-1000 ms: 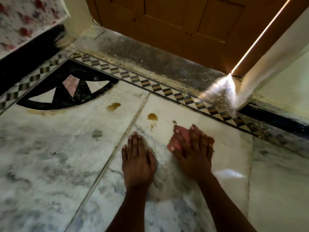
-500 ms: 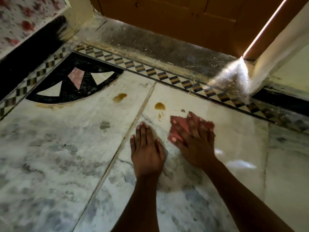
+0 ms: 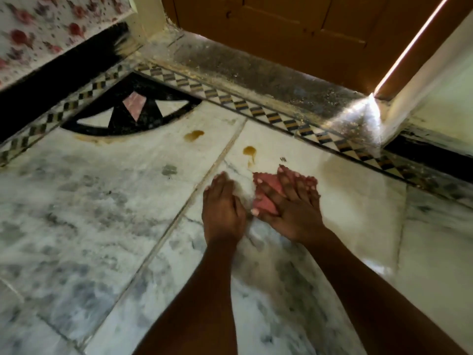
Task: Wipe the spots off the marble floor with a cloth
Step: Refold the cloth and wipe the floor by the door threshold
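A pink cloth (image 3: 266, 188) lies on the white marble floor (image 3: 102, 201), pressed flat under my right hand (image 3: 289, 201), whose fingers spread straight over it. My left hand (image 3: 222, 206) rests flat on the floor just left of the cloth, fingers straight. Two brown spots mark the marble ahead: one (image 3: 249, 151) just beyond the cloth with a drip trailing toward it, the other (image 3: 194, 135) farther left across the tile joint. Most of the cloth is hidden under my right hand.
A wooden door (image 3: 294, 29) stands behind a dusty grey threshold (image 3: 256, 73). A checkered inlay border (image 3: 256, 108) runs along it, and a black fan-shaped inlay (image 3: 133, 111) fills the left corner. A wall corner (image 3: 409, 93) juts in at right.
Both hands and the cloth have slid forward over the marble, closer to the nearer brown spot. The view has shifted toward the door.
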Tool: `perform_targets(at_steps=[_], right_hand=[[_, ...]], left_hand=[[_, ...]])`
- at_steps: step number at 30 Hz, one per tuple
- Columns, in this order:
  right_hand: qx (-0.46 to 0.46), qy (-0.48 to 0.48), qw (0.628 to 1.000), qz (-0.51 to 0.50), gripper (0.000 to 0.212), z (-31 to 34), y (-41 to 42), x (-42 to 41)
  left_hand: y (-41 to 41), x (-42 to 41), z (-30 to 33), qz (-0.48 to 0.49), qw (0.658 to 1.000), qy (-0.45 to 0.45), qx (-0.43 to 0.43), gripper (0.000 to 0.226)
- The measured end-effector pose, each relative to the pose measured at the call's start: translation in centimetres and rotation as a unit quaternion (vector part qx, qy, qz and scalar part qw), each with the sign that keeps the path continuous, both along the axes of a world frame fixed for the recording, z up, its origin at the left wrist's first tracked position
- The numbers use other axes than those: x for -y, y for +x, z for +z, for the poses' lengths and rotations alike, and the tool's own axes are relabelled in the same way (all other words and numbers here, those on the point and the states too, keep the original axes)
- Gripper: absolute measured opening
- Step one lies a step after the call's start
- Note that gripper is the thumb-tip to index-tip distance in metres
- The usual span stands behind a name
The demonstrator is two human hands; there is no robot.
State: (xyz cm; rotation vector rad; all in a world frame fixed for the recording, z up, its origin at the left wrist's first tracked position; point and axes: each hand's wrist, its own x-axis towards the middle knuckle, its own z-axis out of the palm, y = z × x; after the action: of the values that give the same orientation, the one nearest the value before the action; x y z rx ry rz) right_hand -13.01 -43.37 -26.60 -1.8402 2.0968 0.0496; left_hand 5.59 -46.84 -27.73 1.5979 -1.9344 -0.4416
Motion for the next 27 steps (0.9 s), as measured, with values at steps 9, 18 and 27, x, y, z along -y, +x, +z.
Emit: perform_targets(at_steps=[9, 18, 27], right_hand=[[0.159, -0.235, 0.952, -0.118, 0.052, 1.0, 4.0, -4.4], [0.356, -0.11, 0.904, -0.211, 0.042, 7.3, 0.0, 3.4], [0.043, -0.168, 0.965, -0.194, 0.065, 1.6, 6.3, 1.4]], left_hand=[[12.4, 4.1, 0.9, -0.082, 0.98, 0.017, 0.183, 0.063], [13.8, 4.8, 0.6, -0.051, 0.981, 0.018, 0.185, 0.062], [14.0, 5.0, 0.3, -0.05, 0.974, 0.044, 0.217, 0.066]])
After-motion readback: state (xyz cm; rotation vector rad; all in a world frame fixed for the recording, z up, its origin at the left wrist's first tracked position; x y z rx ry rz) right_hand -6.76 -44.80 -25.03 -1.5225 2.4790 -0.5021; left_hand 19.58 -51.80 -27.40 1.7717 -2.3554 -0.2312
